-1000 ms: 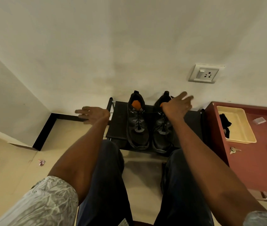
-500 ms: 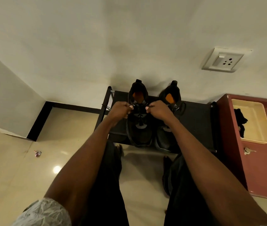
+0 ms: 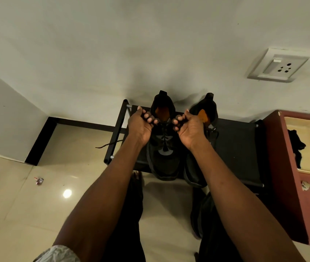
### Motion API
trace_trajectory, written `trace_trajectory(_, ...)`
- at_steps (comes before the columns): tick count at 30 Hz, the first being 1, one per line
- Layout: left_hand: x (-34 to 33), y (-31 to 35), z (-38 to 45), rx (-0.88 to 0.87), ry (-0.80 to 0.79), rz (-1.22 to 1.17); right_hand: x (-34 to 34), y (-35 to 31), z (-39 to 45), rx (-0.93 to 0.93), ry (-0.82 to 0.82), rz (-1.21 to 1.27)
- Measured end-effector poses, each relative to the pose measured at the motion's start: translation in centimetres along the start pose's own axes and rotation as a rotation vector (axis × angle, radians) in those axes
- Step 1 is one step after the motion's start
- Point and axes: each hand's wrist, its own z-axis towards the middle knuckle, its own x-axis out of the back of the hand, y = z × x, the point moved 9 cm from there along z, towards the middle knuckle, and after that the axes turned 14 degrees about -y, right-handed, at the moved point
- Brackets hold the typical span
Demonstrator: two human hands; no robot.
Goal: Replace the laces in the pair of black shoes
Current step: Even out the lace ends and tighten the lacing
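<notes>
I see both black shoes on the low black rack [image 3: 235, 144] against the wall, toes toward me. The left shoe [image 3: 162, 148] sits at 12 o'clock, the right shoe [image 3: 203, 118] just beside it at 1 o'clock. My left hand [image 3: 141, 125] and right hand [image 3: 188, 129] flank the left shoe's collar, fingers [image 3: 151, 118] curled and pinching its lace [image 3: 164, 122]. One loose lace end [image 3: 108, 144] trails out at 10 o'clock past the rack's frame.
</notes>
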Motion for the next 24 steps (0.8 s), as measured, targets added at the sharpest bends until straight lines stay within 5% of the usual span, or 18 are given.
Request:
trace_trajectory(18,0.9,2.1,1.7,-0.045,0.071,0.211,1.7,-1.2,1.6,0.027,0.172,-0.136)
trace_trajectory(24,-1.8,2.9,0.7,-0.116,-0.044,0.447,-0.3,-3.3,0.8,0.131,0.075,-0.349)
